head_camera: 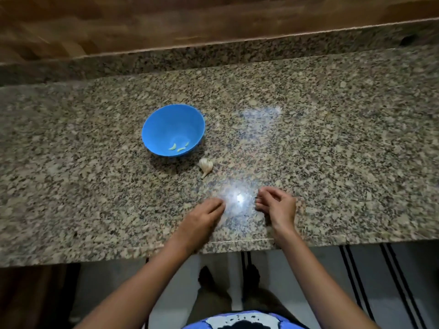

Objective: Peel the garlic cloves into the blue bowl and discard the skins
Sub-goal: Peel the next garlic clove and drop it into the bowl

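Note:
A blue bowl [173, 129] stands on the granite counter, left of centre, with three peeled pale cloves [178, 147] at its bottom. Just right of the bowl's near side lies a garlic bulb [205, 166], whole-looking, its stem pointing towards me. Both hands are close to the counter's front edge, well short of the bulb. My left hand [202, 219] rests with its fingers stretched forward onto the stone; it is blurred. My right hand [278, 206] hovers beside it with fingers curled inward, and nothing shows between them. No loose skins can be made out.
The granite counter [332, 150] runs wide to both sides, with a raised granite ledge and wood panel behind. A bright light glare [240, 198] sits between my hands. Below the front edge are a pale floor and a striped mat [370, 281].

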### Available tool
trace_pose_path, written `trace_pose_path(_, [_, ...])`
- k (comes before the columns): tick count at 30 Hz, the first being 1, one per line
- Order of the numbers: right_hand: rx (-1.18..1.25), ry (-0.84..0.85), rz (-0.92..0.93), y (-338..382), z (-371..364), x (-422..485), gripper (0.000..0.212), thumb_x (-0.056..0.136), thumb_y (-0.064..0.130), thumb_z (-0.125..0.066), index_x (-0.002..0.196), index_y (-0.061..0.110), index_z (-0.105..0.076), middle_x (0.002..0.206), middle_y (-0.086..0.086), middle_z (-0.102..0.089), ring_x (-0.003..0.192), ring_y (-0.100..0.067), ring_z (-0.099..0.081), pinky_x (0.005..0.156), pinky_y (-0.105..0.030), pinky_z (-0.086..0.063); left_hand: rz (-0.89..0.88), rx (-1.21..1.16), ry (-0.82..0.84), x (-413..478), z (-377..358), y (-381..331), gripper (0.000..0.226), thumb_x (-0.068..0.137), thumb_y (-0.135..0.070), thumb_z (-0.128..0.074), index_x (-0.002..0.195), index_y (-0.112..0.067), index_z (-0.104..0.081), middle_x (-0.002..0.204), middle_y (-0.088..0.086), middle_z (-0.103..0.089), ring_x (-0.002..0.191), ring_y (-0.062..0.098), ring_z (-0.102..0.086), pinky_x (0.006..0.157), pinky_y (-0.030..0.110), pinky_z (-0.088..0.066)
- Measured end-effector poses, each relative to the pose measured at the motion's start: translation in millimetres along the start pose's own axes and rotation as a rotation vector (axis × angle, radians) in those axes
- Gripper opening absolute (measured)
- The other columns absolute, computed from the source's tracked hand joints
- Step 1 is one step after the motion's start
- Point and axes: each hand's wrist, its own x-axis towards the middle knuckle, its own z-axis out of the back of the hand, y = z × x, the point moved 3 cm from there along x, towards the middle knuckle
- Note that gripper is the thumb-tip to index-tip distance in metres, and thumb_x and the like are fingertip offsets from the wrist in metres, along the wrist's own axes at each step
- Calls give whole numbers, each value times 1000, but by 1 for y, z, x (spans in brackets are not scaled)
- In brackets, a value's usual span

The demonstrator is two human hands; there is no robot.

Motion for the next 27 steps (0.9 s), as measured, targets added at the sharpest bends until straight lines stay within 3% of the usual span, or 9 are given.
trace_pose_path(3, [-58, 67, 3, -9, -17, -10, 8, 85, 4, -64, 77, 6, -65, 62, -9, -60, 48, -11, -56, 48, -20, -51, 5, 104, -34, -7, 3, -3, 18, 82, -10, -59, 92, -5, -72, 94, 10, -70, 86, 24, -67, 73, 30, -55])
trace_pose_path(6, [-159, 183, 13, -19, -42, -30, 10, 85, 5, -64, 76, 6, -65, 63, -13, -60, 47, -16, -56, 47, -24, -51, 253, 136, 85, 7, 5, -5, 13, 71, -3, -72, 82, -9, -67, 86, 6, -66, 80, 23, -62, 65, 29, -50])
trace_pose_path(8, [-218, 248, 43, -23, -58, -46, 9, 85, 6, -66, 75, 7, -67, 66, -17, -63, 51, -23, -59, 49, -29, -53, 684, -164, -10, 8, 21, -1, 14, 81, -5, -62, 90, -7, -72, 92, 7, -69, 85, 20, -64, 72, 27, -50])
trace_pose_path(10, [-252, 313, 70, -27, -78, -66, 9, 83, 7, -67, 75, 10, -68, 70, -17, -66, 57, -26, -63, 57, -33, -55, 1112, -693, -307, -22, 42, 13, 20, 81, 1, -61, 97, -2, -73, 86, 3, -72, 71, 2, -64, 66, 10, -48])
trace_pose_path(12, [-278, 400, 78, -36, -103, -92, 8, 83, 6, -66, 76, 11, -68, 71, -13, -67, 58, -19, -63, 56, -26, -54, 1288, -1223, -620, -80, 62, 23, 21, 82, 9, -60, 101, 9, -67, 70, 1, -70, 57, -3, -62, 59, 8, -49])
trace_pose_path(14, [-345, 530, 67, -58, -133, -128, 5, 84, 4, -65, 83, 4, -70, 69, -8, -67, 59, -15, -62, 59, -25, -54, 1346, -1523, -875, -157, 81, 29, 17, 84, 13, -55, 98, 11, -64, 63, 2, -70, 58, 5, -66, 61, 14, -54])
trace_pose_path(19, [-481, 869, -74, -157, -222, -272, 10, 83, 1, -64, 75, 4, -70, 62, -10, -62, 48, -11, -55, 46, -18, -46, 1469, -1669, -1563, -384, 117, 12, 16, 87, 12, -51, 84, 2, -63, 64, 7, -70, 57, 10, -68, 58, 18, -56])
trace_pose_path(24, [-611, 1011, -204, -252, -259, -409, 10, 84, 3, -65, 87, -6, -66, 61, -9, -57, 44, -9, -54, 44, -18, -48, 1431, -1672, -1983, -551, 128, -15, 11, 89, 7, -53, 90, 2, -63, 74, 9, -71, 68, 12, -68, 60, 19, -57])
trace_pose_path(27, [-690, 1009, -231, -278, -263, -447, 8, 85, 3, -64, 87, -4, -64, 67, -12, -60, 56, -18, -57, 46, -18, -51, 1413, -1679, -2103, -609, 128, -19, 10, 88, 6, -55, 92, 3, -63, 83, 11, -69, 77, 14, -67, 60, 20, -57])
